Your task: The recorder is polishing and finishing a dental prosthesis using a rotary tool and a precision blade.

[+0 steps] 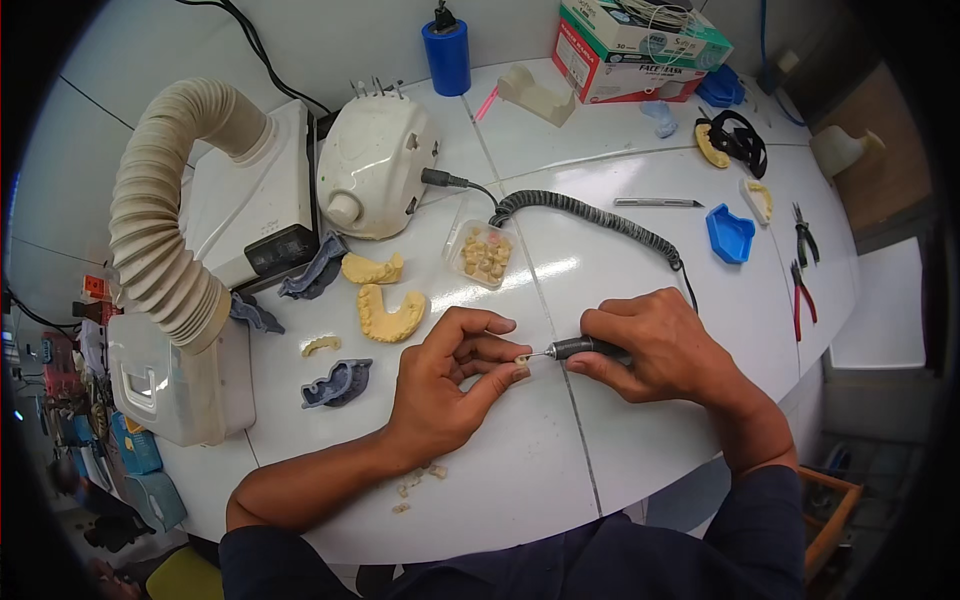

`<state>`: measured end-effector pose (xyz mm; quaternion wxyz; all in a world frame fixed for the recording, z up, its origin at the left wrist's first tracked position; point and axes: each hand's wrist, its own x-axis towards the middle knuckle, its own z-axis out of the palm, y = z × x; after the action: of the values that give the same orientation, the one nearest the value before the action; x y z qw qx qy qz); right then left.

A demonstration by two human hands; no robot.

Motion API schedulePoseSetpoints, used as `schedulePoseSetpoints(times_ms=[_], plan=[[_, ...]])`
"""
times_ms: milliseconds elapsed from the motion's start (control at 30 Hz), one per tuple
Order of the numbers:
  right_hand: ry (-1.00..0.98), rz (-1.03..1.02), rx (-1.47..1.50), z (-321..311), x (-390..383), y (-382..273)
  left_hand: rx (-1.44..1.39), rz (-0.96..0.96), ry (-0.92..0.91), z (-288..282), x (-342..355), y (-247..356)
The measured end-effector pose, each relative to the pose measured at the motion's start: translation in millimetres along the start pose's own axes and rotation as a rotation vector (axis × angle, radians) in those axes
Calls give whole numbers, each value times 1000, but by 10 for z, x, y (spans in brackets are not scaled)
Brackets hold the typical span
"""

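Note:
My left hand (450,385) pinches a small tooth-coloured dental crown (522,359) between thumb and fingers, over the white table. My right hand (655,350) is wrapped round a dark rotary handpiece (588,347), whose thin metal bur (540,353) points left and reaches the crown; whether it touches cannot be made out. A coiled black cord (600,215) runs from near the handpiece to the white control unit (380,165). Beyond my left hand lie a yellow dental cast (389,313), a second cast piece (371,268) and a clear box (470,262) of small tooth pieces.
A ribbed suction hose (150,220) arches at the left above a clear-lidded box (165,375). Grey impressions (337,384) lie nearby. On the right are a blue mould (730,234), a knife (658,203) and red-handled pliers (801,300). Small fragments (437,471) lie near my left forearm.

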<state>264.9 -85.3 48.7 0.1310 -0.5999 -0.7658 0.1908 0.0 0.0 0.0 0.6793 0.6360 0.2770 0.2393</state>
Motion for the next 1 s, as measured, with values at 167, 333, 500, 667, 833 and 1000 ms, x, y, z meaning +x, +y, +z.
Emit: schedulePoseSetpoints(times_ms=[167, 333, 500, 667, 833, 1000], plan=[[-2, 2, -9, 1, 5, -9, -1, 3, 3, -6, -1, 21], [-10, 8, -5, 1, 12, -13, 1, 5, 4, -14, 0, 17], [-16, 18, 6, 1, 13, -13, -2, -1, 1, -10, 3, 18], [-18, 8, -3, -8, 14, -8, 0, 7, 3, -9, 2, 23], [-24, 8, 15, -14, 13, -8, 9, 14, 1, -12, 4, 16], [-37, 18, 6, -23, 15, -12, 15, 5, 0, -9, 5, 14]])
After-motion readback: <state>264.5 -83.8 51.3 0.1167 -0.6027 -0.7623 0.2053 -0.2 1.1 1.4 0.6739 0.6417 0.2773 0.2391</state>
